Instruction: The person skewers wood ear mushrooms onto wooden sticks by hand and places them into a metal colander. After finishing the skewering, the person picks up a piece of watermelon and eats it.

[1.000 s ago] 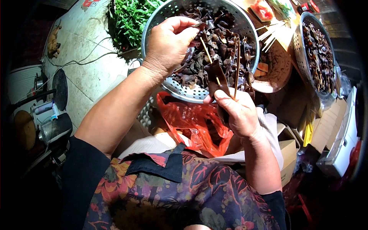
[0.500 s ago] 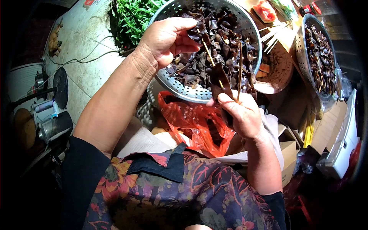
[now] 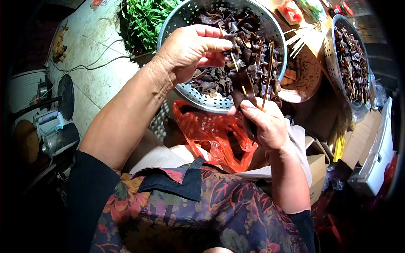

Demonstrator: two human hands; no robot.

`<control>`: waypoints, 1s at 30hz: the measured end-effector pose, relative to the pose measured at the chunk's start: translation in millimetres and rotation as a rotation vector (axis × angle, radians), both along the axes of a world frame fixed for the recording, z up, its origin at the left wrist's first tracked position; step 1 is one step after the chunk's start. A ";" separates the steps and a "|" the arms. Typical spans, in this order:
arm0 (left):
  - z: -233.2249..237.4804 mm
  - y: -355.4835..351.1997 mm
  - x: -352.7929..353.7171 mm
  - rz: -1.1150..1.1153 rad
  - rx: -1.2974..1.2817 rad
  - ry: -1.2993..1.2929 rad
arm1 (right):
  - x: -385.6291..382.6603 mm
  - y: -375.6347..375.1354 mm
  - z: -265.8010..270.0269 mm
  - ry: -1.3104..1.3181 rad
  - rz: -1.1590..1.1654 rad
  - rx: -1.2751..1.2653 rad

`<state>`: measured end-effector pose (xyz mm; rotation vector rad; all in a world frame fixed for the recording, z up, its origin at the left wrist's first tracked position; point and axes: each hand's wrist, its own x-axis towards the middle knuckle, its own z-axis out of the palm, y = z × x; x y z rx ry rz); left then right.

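Observation:
My right hand (image 3: 270, 126) is closed around the lower part of a bamboo skewer (image 3: 234, 63) threaded with dark wood ear mushroom (image 3: 242, 84). A second thin stick (image 3: 268, 78) stands up from the same hand. My left hand (image 3: 190, 50) pinches another wood ear piece (image 3: 228, 43) near the skewer's upper end, and the stick's tip shows just above it. Both hands are over the near side of a perforated metal colander (image 3: 198, 98) filled with loose wood ear pieces.
On the right stands another colander (image 3: 330, 52) with skewered wood ear. Bare sticks (image 3: 301, 40) lie behind a brown basin (image 3: 310, 86). Leafy greens (image 3: 145, 25) sit at the back left. A red plastic bag (image 3: 211, 130) lies below the hands, and cables (image 3: 95, 67) cross the floor.
My left hand has moved right and slightly down, and the wood ear piece in it sits lower on the skewer. My right hand has barely moved. The big colander has shifted slightly left.

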<state>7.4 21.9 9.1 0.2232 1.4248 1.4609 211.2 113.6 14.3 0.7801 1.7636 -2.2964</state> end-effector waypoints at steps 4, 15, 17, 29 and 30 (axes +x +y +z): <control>-0.4 -2.3 4.5 -0.173 -0.032 -0.073 | -1.9 2.2 4.1 -0.026 0.007 -0.049; 0.8 -4.1 2.9 -0.255 0.012 -0.063 | -2.3 -4.3 2.7 -0.018 -0.091 -0.292; 1.2 -1.6 -2.0 -0.264 -0.002 -0.048 | -2.0 0.7 6.9 -0.033 -0.083 -0.309; -99.1 -13.9 -33.4 -0.379 -0.633 0.771 | -1.7 8.4 -0.6 -0.051 -0.179 -0.073; -96.4 -13.8 -26.4 -0.382 -0.656 0.918 | -2.3 8.7 -1.6 -0.036 -0.150 -0.051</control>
